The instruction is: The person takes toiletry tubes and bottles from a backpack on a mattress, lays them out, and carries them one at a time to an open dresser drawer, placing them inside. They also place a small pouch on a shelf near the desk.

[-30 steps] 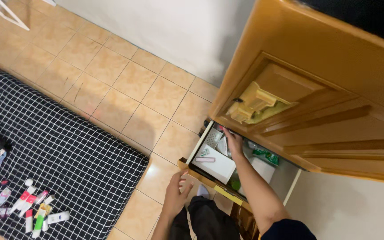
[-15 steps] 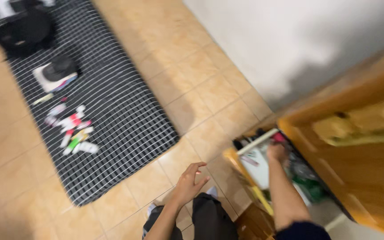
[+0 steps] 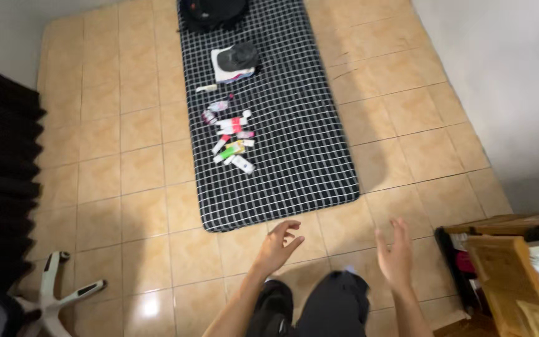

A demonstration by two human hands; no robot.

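Hovering empty with fingers spread, both hands [image 3: 338, 246] hide floor tiles, while the wooden cabinet [image 3: 513, 274] is cut off.

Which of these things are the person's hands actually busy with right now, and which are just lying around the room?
In hand or nearest:
left hand, open, holding nothing
right hand, open, holding nothing
wooden cabinet, nearest the right hand

Lying about:
checked mattress
small tubes
dark cap
black bag
chair base
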